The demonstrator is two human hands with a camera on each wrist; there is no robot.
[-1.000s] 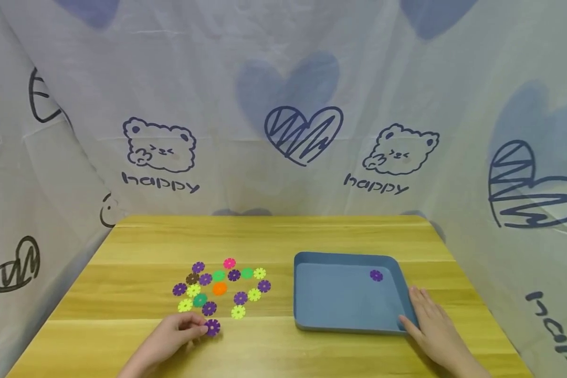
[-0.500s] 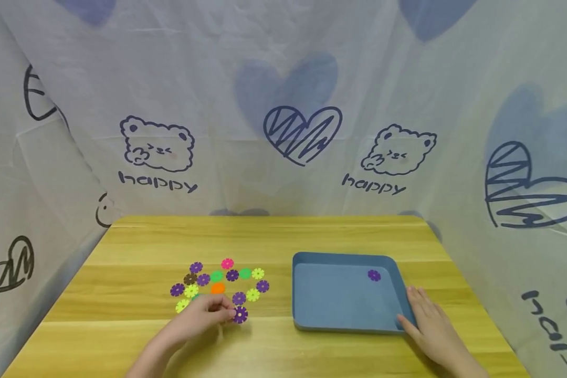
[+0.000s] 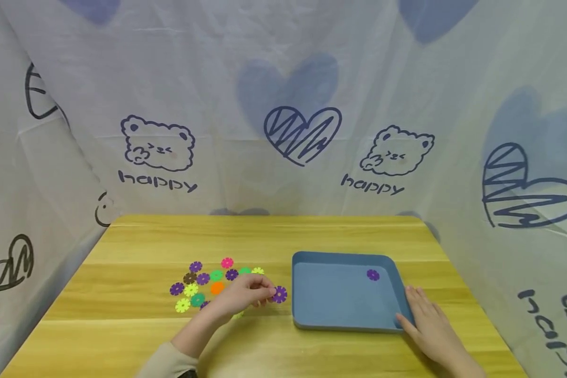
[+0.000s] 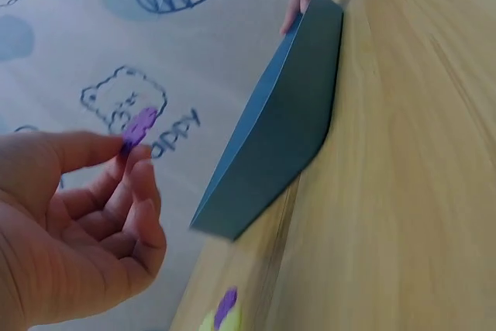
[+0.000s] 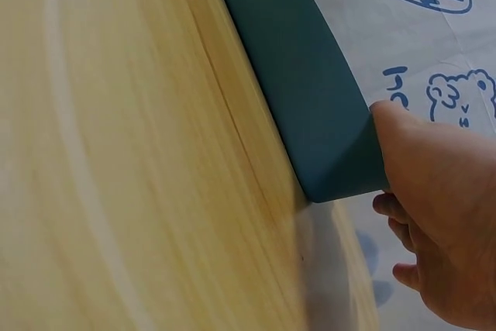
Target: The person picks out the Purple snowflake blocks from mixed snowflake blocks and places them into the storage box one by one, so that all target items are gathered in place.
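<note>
My left hand (image 3: 245,294) pinches a purple snowflake disc, a notched plastic piece (image 3: 280,294), between thumb and forefinger. It is held in the air just left of the blue tray (image 3: 340,329); the left wrist view shows the same purple disc (image 4: 141,126) at the fingertips, with the other fingers curled below. My right hand (image 3: 432,325) holds the tray at its near right corner, the thumb over the rim and the fingers along the outer right wall. Inside the tray, one purple disc (image 3: 373,275) lies flat near the back right.
Several loose discs lie on the wooden table (image 3: 123,336) left of the tray, among them an orange one (image 3: 217,288), a pink one (image 3: 227,262) and a brown one (image 3: 190,278). My left hand and forearm cover some. A printed cloth (image 3: 227,157) hangs behind the table.
My left hand has lifted the purple disc and carried it right, from the near side of the loose discs to beside the tray. The right hand stays at the tray's corner.
</note>
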